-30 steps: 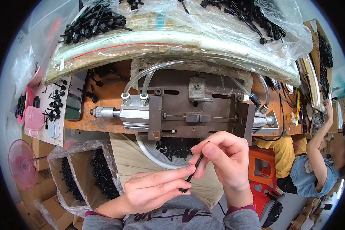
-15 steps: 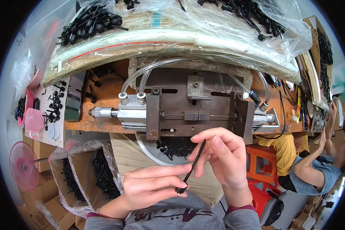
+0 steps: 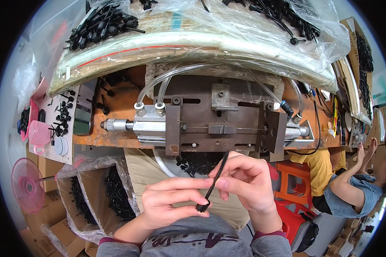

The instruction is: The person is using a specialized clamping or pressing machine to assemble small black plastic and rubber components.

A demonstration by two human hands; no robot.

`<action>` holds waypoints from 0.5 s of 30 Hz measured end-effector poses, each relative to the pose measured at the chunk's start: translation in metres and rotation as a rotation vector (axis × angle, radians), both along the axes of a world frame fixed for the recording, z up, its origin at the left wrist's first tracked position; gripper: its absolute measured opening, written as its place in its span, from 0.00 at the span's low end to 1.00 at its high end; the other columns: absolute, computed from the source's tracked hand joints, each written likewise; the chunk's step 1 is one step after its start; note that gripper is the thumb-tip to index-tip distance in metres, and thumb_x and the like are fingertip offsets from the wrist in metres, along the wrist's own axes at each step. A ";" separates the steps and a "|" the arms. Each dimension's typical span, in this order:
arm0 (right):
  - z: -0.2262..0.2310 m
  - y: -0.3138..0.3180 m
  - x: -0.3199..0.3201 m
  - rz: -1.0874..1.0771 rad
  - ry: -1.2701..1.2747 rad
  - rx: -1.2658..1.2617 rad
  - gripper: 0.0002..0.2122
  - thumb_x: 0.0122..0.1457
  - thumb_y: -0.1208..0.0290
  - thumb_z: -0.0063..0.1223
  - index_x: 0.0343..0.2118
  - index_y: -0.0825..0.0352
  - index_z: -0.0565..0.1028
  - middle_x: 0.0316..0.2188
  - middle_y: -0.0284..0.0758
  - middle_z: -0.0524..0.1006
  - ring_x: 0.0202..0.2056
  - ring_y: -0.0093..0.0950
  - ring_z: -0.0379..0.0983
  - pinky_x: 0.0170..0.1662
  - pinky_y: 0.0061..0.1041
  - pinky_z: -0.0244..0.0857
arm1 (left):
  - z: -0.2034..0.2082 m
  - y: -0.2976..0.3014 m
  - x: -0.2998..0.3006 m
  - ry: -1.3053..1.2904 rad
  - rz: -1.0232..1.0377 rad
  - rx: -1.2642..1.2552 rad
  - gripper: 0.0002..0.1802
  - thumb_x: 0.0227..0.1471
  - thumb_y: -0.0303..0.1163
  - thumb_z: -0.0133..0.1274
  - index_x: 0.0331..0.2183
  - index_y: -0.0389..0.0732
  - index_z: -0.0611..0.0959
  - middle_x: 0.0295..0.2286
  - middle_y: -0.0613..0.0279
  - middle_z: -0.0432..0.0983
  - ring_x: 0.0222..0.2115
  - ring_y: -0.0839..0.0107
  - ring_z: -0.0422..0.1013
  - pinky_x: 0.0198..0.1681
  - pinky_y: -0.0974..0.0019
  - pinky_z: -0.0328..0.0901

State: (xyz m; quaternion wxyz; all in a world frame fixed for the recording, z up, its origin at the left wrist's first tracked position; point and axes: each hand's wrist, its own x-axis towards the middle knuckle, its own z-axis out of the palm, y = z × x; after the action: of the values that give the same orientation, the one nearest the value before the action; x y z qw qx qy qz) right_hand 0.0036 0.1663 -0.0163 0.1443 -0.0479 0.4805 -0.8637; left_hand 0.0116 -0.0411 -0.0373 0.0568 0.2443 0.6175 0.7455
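Observation:
In front of my chest, my left hand (image 3: 165, 201) and my right hand (image 3: 248, 182) hold one black mascara wand (image 3: 209, 194) between them. The wand slants, its bristled brush tip up and its short wide black end down. Left fingers are closed round the lower part near that wide end. The right thumb and index finger pinch the stem higher up. Just beyond the hands stands a metal clamping fixture (image 3: 193, 88) with two small grey jaws (image 3: 222, 129) at its middle and a thin rod on either side.
Air cylinders (image 3: 149, 128) with clear hoses (image 3: 152, 85) flank the fixture. Black wands lie in a heap (image 3: 103, 30) on plastic film and in a lined box (image 3: 117, 195). A pink fan (image 3: 28, 186) stands left. Orange stool (image 3: 294, 180) and another person (image 3: 351, 188) are at right.
My right hand has shifted slightly down and closed its thumb and index finger onto the stem. The wand stands a little more upright; my left hand stays nearly in place.

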 end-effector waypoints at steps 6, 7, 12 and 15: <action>0.000 0.002 0.005 -0.088 -0.064 0.017 0.05 0.58 0.84 0.57 0.36 0.75 0.76 0.34 0.35 0.76 0.28 0.18 0.73 0.28 0.17 0.67 | 0.001 0.015 -0.007 0.262 0.125 -0.164 0.18 0.39 0.20 0.68 0.37 0.35 0.87 0.40 0.55 0.79 0.37 0.65 0.79 0.37 0.67 0.77; -0.002 0.003 0.005 -0.108 -0.069 0.018 0.04 0.58 0.84 0.58 0.36 0.74 0.75 0.34 0.35 0.75 0.28 0.18 0.73 0.28 0.17 0.67 | 0.003 0.017 -0.008 0.337 0.142 -0.214 0.18 0.39 0.20 0.69 0.38 0.36 0.87 0.40 0.56 0.78 0.37 0.65 0.79 0.37 0.67 0.77; -0.002 0.005 0.006 -0.149 -0.113 0.017 0.05 0.57 0.83 0.59 0.33 0.72 0.74 0.30 0.32 0.76 0.25 0.16 0.73 0.27 0.16 0.67 | 0.004 0.021 -0.004 0.433 0.164 -0.351 0.20 0.35 0.23 0.72 0.36 0.38 0.87 0.37 0.56 0.80 0.32 0.69 0.79 0.32 0.72 0.75; 0.000 0.004 0.007 -0.133 -0.171 0.022 0.05 0.57 0.82 0.59 0.33 0.70 0.74 0.27 0.31 0.76 0.23 0.15 0.72 0.27 0.15 0.67 | 0.006 0.019 -0.003 0.418 0.153 -0.357 0.21 0.35 0.24 0.73 0.37 0.37 0.86 0.36 0.56 0.81 0.31 0.69 0.79 0.32 0.71 0.75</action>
State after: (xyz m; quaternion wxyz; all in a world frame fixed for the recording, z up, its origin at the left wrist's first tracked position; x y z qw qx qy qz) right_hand 0.0102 0.1706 -0.0161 0.1276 0.0598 0.4777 -0.8671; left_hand 0.0089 -0.0226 -0.0312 -0.0859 0.3314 0.7540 0.5606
